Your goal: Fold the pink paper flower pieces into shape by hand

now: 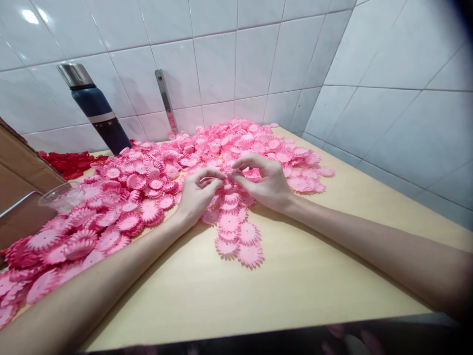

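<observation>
Pink scalloped flower discs [230, 222] with small centre holes lie in a wide heap, and both of my hands meet over its front part. My left hand [196, 194] is closed, thumb and index finger pinched together. Just to its right, my right hand [266, 183] is also closed in a pinch, its fingertips close to the left ones. Anything between the fingertips is too small or hidden to make out. Below the hands, a short tongue of overlapping discs [250, 254] extends toward me on the wooden table [295, 286].
A dark blue bottle [99, 116] with a steel cap stands behind the heap at left. Red pieces [72, 163], a clear plastic cup [61, 197] and a cardboard box [25, 167] are on the left. A metal strip [164, 96] is fixed to the tiled wall [254, 54].
</observation>
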Available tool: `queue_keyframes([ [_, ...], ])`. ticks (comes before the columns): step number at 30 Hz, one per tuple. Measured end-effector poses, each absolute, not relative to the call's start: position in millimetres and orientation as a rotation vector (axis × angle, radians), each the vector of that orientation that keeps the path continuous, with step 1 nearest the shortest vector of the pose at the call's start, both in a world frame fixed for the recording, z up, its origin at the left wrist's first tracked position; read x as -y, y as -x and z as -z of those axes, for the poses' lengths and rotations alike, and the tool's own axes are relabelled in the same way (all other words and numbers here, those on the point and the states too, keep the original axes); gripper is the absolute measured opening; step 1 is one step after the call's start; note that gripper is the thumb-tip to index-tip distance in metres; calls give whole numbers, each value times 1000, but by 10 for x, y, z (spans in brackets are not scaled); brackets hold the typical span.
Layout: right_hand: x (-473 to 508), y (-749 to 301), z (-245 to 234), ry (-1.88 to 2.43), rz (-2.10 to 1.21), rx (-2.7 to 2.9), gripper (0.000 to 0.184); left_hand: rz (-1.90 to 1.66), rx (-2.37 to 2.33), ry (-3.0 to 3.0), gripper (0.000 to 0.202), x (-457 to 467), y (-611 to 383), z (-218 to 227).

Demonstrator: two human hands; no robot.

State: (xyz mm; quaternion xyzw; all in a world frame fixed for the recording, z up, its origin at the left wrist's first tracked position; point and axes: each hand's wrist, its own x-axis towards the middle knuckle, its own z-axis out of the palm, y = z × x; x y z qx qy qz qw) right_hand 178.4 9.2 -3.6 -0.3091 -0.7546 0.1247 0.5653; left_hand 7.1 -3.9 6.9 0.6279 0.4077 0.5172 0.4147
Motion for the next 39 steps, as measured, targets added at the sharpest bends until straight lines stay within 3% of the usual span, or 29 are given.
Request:
queue_keyframes([
  [11, -306, -1943, 15, 1004, -126, 1404, 2, -1424, -1091, -1619, 12, 64, -90, -65],
  [19, -93, -1781, 5, 811, -60, 1913, 21, -1391, -1037, -1662, 24, 58, -83, -80],
  [34, -90, -1772, 17, 689, -261, 1712, 6, -1431, -1114, -1767, 21, 37, -66, -80],
  [39, -118, -1810, 11, 738, -149, 1887, 14, -1397, -1048, -1697, 23, 57, -80, -72],
])
